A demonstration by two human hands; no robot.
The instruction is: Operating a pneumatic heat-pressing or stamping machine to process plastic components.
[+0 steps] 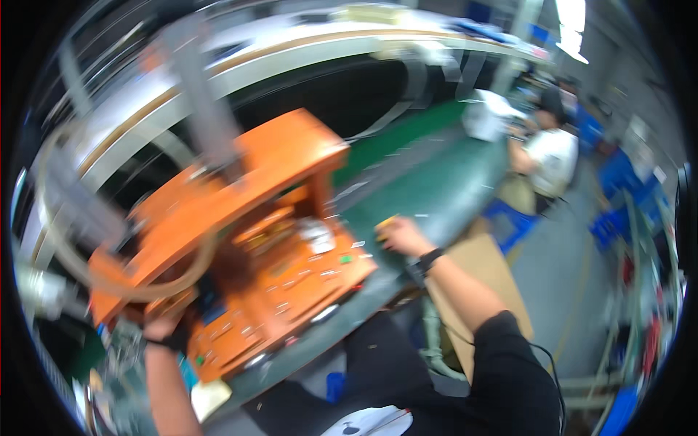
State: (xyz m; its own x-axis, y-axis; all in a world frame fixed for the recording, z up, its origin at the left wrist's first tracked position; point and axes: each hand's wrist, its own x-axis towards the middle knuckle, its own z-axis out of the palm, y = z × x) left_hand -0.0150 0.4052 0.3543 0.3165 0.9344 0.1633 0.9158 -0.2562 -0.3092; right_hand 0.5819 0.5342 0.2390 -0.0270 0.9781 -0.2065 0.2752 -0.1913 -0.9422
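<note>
An orange press-like machine (pixel 294 149) with grey cylinders on top stands on the green bench (pixel 436 174) in front of me. On its lower plate lie small metal parts and a white piece (pixel 316 236). My right hand (pixel 403 238), with a dark wristband, is over the bench to the right of the machine. Its fingers are closed on a small yellow piece (pixel 385 227), too blurred to name its kind. At the machine's left side is my left hand (pixel 166 325), also with a wristband. Its fingers are smeared and partly hidden by the machine.
A pale hose (pixel 138 292) loops across the machine's front left. Behind runs a long shelf (pixel 291 54). Brown cardboard (pixel 487 272) stands right of the bench. Farther right, a co-worker in a white shirt (pixel 552 156) sits on a blue stool (pixel 512 221).
</note>
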